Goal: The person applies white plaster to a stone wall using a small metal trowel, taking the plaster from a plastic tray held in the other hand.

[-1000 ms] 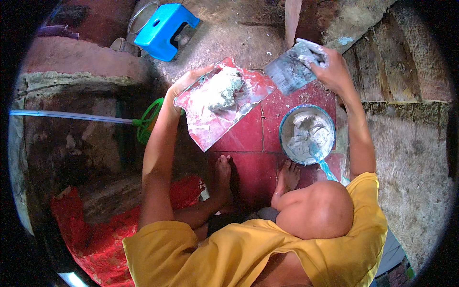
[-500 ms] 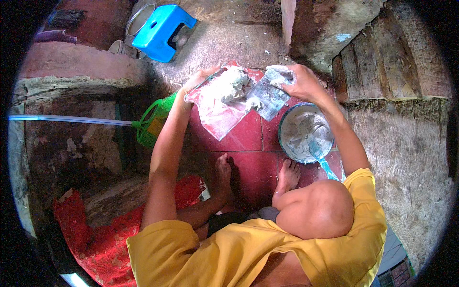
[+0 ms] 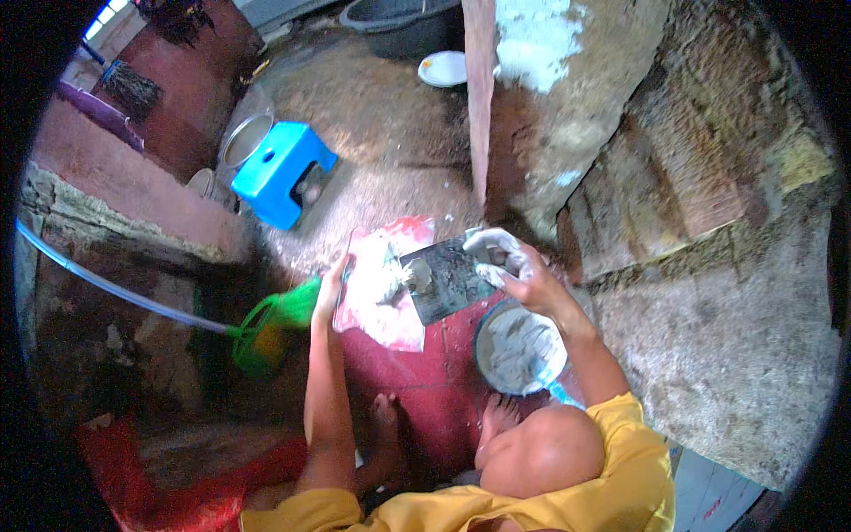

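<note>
My left hand [image 3: 331, 288] grips the left edge of a thin plastic-covered sheet [image 3: 355, 306], red and white and smeared with pale paste. A lump of white paste [image 3: 388, 282] lies on it. My right hand [image 3: 514, 270], its fingers coated white, is closed on the far right end of a dark flat rectangular scraper [image 3: 452, 288]. The scraper's left end meets the lump and carries a dab of paste. Just below my right hand, a round bucket [image 3: 481, 355] holds more white paste [image 3: 523, 341], with a light-blue handle [image 3: 560, 393] sticking out.
Ahead to the left stands a blue plastic stool [image 3: 279, 168]. A green mesh basket [image 3: 257, 337] on a pale pole lies beside my left forearm. Rough stone ledges [image 3: 691, 355] rise on the right. Farther off are a dark tub [image 3: 403, 31] and a white plate [image 3: 441, 69].
The view has tilted up, so everything sits lower. My right hand has turned the scraper to lie flatter and brought it left against the paste lump; my left hand keeps holding the sheet.
</note>
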`<state>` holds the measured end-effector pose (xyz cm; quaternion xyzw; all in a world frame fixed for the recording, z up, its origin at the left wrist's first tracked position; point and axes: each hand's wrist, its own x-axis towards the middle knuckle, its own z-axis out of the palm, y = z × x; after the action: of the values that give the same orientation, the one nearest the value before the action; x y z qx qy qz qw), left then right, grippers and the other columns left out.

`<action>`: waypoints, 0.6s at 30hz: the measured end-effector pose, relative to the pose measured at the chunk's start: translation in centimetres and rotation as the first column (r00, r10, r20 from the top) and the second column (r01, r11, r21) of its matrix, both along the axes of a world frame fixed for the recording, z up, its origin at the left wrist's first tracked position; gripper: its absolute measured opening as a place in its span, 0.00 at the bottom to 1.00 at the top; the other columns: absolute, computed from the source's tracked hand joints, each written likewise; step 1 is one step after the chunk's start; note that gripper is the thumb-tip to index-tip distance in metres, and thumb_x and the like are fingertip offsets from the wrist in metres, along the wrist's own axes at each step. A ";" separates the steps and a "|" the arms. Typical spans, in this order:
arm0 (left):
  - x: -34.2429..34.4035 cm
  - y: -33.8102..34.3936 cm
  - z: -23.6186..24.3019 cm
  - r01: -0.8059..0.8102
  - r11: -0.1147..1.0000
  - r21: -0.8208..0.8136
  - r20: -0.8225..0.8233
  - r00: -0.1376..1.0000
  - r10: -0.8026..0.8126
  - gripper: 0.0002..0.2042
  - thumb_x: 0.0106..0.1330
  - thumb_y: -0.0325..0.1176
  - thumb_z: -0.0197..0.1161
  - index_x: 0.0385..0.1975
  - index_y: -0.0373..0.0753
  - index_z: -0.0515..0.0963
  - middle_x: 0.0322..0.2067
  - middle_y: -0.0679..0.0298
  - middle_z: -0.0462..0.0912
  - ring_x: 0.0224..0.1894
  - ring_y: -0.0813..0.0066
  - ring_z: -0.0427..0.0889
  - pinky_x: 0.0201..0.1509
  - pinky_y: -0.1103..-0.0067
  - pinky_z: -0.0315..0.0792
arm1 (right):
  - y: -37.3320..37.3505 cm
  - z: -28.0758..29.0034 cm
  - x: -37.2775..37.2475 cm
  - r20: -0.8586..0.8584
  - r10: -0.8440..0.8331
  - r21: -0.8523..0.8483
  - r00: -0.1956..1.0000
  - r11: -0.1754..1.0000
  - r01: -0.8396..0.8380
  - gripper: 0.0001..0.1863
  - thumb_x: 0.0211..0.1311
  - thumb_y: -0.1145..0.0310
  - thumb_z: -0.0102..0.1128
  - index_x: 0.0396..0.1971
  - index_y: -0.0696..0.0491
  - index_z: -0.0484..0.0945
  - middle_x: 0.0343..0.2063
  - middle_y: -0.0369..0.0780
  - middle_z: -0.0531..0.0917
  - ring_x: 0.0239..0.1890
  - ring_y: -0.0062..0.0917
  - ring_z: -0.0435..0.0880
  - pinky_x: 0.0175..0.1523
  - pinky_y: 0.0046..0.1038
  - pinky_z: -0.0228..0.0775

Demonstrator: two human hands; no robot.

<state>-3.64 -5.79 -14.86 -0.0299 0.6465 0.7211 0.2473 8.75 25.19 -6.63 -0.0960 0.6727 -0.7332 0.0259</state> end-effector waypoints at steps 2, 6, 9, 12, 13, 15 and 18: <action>1.0 1.5 0.0 -0.089 0.944 0.319 0.093 0.994 0.062 0.19 0.63 0.40 0.41 0.46 0.32 0.64 0.41 0.59 0.71 0.39 0.75 0.74 0.44 0.80 0.69 | 1.0 3.0 0.7 -0.037 -0.052 0.038 0.998 0.998 0.053 0.22 0.46 0.79 0.51 0.45 0.56 0.64 0.42 0.38 0.71 0.44 0.21 0.69 0.50 0.23 0.59; 1.9 5.3 2.1 -0.171 0.856 0.487 0.102 0.985 0.138 0.20 0.63 0.41 0.40 0.48 0.31 0.61 0.43 0.58 0.70 0.42 0.73 0.73 0.45 0.77 0.69 | 2.7 5.2 2.3 -0.061 -0.193 0.064 0.979 0.978 0.197 0.24 0.43 0.80 0.55 0.45 0.60 0.63 0.43 0.39 0.70 0.45 0.21 0.69 0.50 0.24 0.60; 1.6 7.4 3.0 -0.203 0.811 0.549 0.113 0.979 0.168 0.22 0.63 0.43 0.38 0.49 0.31 0.61 0.44 0.57 0.69 0.43 0.71 0.71 0.47 0.78 0.66 | 5.0 2.6 3.9 -0.096 -0.251 0.175 0.963 0.948 0.264 0.32 0.37 0.76 0.61 0.48 0.59 0.61 0.43 0.39 0.70 0.45 0.22 0.69 0.49 0.24 0.60; 2.0 10.3 5.8 -0.245 0.820 0.518 0.011 0.960 0.279 0.23 0.62 0.46 0.39 0.48 0.33 0.61 0.44 0.59 0.69 0.44 0.72 0.71 0.49 0.78 0.64 | 3.7 5.3 3.7 -0.209 -0.291 0.221 0.934 0.916 0.335 0.38 0.32 0.74 0.65 0.50 0.59 0.59 0.44 0.39 0.70 0.45 0.22 0.69 0.49 0.24 0.60; 1.9 11.1 6.3 -0.241 0.811 0.533 0.021 0.962 0.272 0.23 0.62 0.47 0.39 0.48 0.33 0.62 0.44 0.59 0.69 0.43 0.72 0.71 0.49 0.78 0.64 | 2.8 6.8 3.4 -0.250 -0.306 0.218 0.919 0.907 0.362 0.39 0.31 0.74 0.66 0.50 0.59 0.59 0.44 0.39 0.69 0.45 0.22 0.69 0.50 0.24 0.60; 2.1 11.9 7.7 -0.231 0.813 0.534 -0.003 0.961 0.275 0.22 0.63 0.45 0.38 0.48 0.33 0.61 0.45 0.59 0.68 0.44 0.72 0.70 0.49 0.78 0.63 | 2.7 7.1 3.0 -0.224 -0.449 0.137 0.865 0.864 0.484 0.34 0.36 0.73 0.63 0.48 0.60 0.59 0.41 0.39 0.71 0.42 0.21 0.70 0.48 0.24 0.61; 2.4 13.0 10.0 -0.238 0.724 0.648 0.095 0.968 0.233 0.21 0.64 0.40 0.36 0.50 0.30 0.58 0.48 0.58 0.64 0.48 0.71 0.66 0.53 0.78 0.59 | 6.0 4.2 3.3 -0.280 -0.811 0.253 0.514 0.454 0.854 0.30 0.41 0.76 0.59 0.47 0.60 0.56 0.41 0.42 0.67 0.43 0.24 0.66 0.49 0.25 0.59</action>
<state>-1.26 7.20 -4.86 -0.0258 0.3436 0.9266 0.1508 12.10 31.15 -2.43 0.2087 0.7549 -0.5075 -0.3593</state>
